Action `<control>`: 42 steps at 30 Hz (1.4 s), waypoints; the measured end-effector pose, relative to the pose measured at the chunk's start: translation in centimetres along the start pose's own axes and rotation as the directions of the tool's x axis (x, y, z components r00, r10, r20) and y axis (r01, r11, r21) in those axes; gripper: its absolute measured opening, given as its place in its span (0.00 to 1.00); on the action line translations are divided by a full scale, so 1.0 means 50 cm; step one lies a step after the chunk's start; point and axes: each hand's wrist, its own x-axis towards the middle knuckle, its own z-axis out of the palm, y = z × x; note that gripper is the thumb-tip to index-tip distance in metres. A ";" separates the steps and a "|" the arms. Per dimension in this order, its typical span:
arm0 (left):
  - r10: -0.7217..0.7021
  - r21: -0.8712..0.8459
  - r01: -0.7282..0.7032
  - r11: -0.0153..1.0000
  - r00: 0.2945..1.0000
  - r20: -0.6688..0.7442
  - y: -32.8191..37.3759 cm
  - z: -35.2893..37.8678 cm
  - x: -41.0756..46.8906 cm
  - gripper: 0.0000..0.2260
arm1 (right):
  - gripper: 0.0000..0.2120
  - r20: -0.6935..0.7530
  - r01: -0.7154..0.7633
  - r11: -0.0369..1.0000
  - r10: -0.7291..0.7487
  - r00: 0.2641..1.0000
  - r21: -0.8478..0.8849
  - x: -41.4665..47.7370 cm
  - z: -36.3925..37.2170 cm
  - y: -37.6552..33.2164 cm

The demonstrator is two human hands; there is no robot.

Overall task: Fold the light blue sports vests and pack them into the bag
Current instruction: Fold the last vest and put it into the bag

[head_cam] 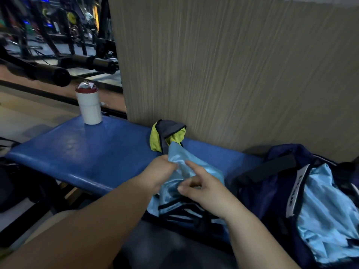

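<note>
- Risk: the slick vest (175, 154) is bunched and its dark-trimmed end hangs off the bench (87, 152) edge. The fold may go crooked, or the vest may slide off.
- Risk: the yellow-green garment (155, 138) touches the vest's far end and could get dragged along.
- Left hand (165, 170): fingers curled, clamped on the vest's upper part.
- Right hand (206, 188): index straight, the rest curled toward the thumb at the cloth. Can't tell if it pinches.
- Bag (272, 191): just right of the vest, open, light blue cloth (326, 200) inside.

both forearms outstretched, left grip (163, 171) clenched on vest (206, 168), right grip (203, 190) half-curled, forefinger extended
</note>
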 end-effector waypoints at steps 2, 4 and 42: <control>-0.005 0.006 0.005 1.000 0.998 -0.064 -0.008 -0.022 0.010 0.10 | 0.27 -0.054 -0.030 0.976 0.019 0.998 -0.217 -0.002 -0.014 0.006; -0.013 0.038 0.016 0.999 0.997 -0.074 -0.017 -0.042 0.021 0.10 | 0.25 -0.059 -0.090 0.875 0.070 0.996 -0.476 -0.010 -0.026 0.013; -0.030 0.875 -0.352 0.333 0.923 0.383 -0.074 0.022 0.035 0.30 | 0.16 0.036 0.138 0.708 -0.157 0.987 -0.693 -0.077 -0.090 0.063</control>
